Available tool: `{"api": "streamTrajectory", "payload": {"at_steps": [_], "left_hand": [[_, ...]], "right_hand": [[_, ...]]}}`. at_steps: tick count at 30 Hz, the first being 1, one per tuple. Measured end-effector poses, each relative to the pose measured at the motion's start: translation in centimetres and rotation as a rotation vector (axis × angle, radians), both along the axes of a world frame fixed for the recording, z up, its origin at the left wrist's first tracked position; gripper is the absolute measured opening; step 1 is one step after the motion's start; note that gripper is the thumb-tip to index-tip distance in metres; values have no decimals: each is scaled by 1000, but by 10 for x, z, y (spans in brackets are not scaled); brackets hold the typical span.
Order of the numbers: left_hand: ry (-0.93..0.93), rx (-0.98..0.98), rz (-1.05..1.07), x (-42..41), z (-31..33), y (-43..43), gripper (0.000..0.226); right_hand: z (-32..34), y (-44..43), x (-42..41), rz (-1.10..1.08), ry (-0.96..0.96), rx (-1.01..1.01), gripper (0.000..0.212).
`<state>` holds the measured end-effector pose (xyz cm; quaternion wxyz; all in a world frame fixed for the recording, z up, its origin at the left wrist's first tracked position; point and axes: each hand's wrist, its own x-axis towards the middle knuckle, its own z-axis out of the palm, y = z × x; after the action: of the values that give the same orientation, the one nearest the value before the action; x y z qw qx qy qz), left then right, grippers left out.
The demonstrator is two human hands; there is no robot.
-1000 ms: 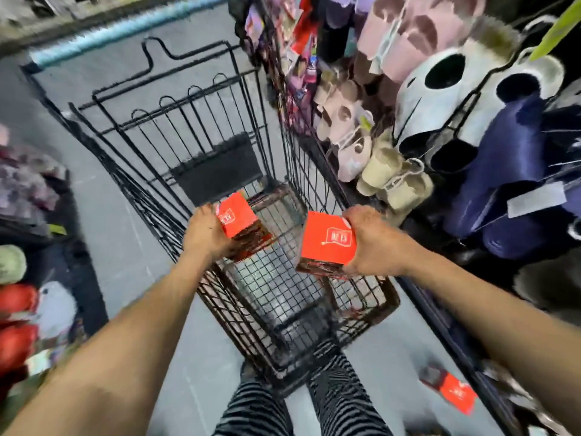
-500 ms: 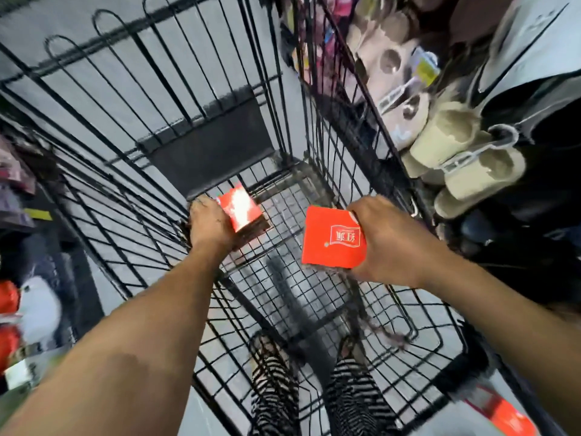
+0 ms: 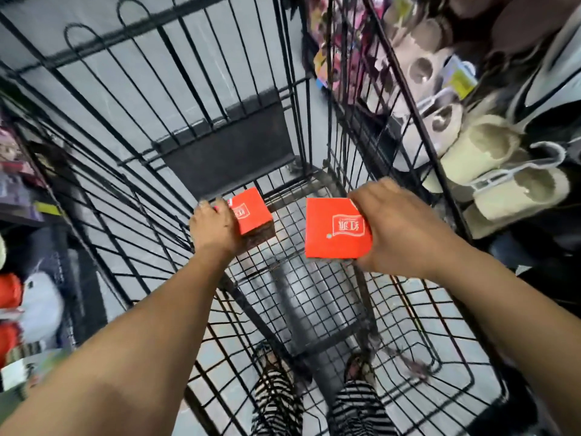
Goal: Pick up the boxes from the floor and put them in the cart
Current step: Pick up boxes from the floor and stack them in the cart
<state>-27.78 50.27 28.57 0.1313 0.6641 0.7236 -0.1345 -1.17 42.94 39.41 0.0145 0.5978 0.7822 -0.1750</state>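
Fingers of the left hand (image 3: 211, 229) are wrapping round the near edge of the left red box (image 3: 251, 211), gripping it firmly; fingers of the right hand (image 3: 405, 228) are clamping the right side of the right red box (image 3: 336, 229), thumb side hidden behind the hand; both forearms are reaching down into the black wire cart (image 3: 135, 36); both boxes are sitting inside the basket, above its mesh bottom, well apart from each other; contact with the mesh cannot be told from this view; left red box is tilting, showing a red top and a dark brown side, lying just in front of the dark panel (image 3: 229, 152) at the far end of the basket; right red box is facing up roughly level, showing a white logo on its red top; striped trouser legs (image 3: 276, 401) are showing through the mesh below; grey floor (image 3: 31, 26) is showing through the wires; cream fuzzy slippers (image 3: 490, 152) are hanging on a rack to the right of the cart; blurred white and red plush goods (image 3: 41, 303) are lying to the left.
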Motion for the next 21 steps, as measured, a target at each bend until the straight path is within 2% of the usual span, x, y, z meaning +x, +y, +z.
{"api": "streamTrajectory", "payload": {"at_steps": [2, 5, 6, 11, 17, 21], "left_hand": [[9, -20, 5, 0, 1, 3, 91], [49, -35, -8, -3, 4, 10, 65], [66, -61, -19, -5, 5, 13, 64], [107, -157, -101, -14, 8, 27, 85], [40, -109, -52, -13, 4, 25, 71], [17, -104, -32, -13, 4, 26, 74]], "right_hand": [[-3, 19, -7, -6, 3, 15, 76], [-18, 51, -19, -58, 73, -21, 79], [-26, 61, -24, -74, 81, -46, 78], [-78, 98, -37, -99, 93, -113, 69], [-118, 127, -42, -104, 123, -120, 79], [-130, 135, -54, -26, 103, -146, 80]]}}
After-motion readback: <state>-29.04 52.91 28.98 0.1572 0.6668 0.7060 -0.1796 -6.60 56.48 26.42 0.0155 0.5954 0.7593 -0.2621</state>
